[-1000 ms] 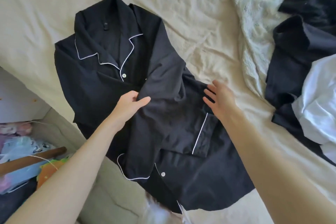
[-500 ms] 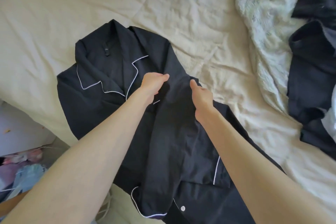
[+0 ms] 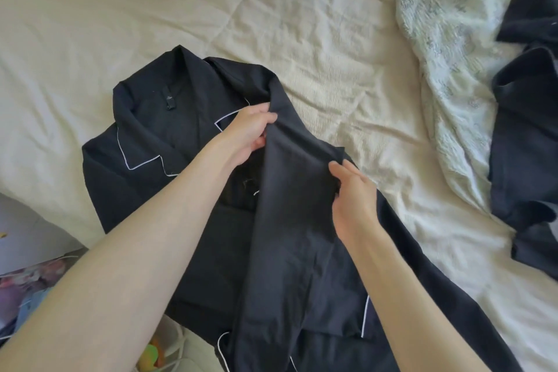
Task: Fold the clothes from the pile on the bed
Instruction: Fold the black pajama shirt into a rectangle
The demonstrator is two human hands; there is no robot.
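We've got the black pajama shirt w/ white piping lying face-up on the cream bed sheet, collar toward the top-left, hem running off the bottom edge near us. Our left hand is curled round the fabric at approx. the shoulder/upper sleeve area, fingers pinching a raised fold just beside the right lapel. Our right hand grips the sleeve a bit lower down, thumb on top, fingers tucked under the cloth edge. Btwn both hands the sleeve is lifted and pulled across the shirt front, running down the middle toward the hem. Rest of the clothes pile, dark garments mostly, sits at the right edge of the bed, well apart from the shirt, w/ a pale textured blanket btwn them. Floor clutter shows bottom-left, too blurred to ID.
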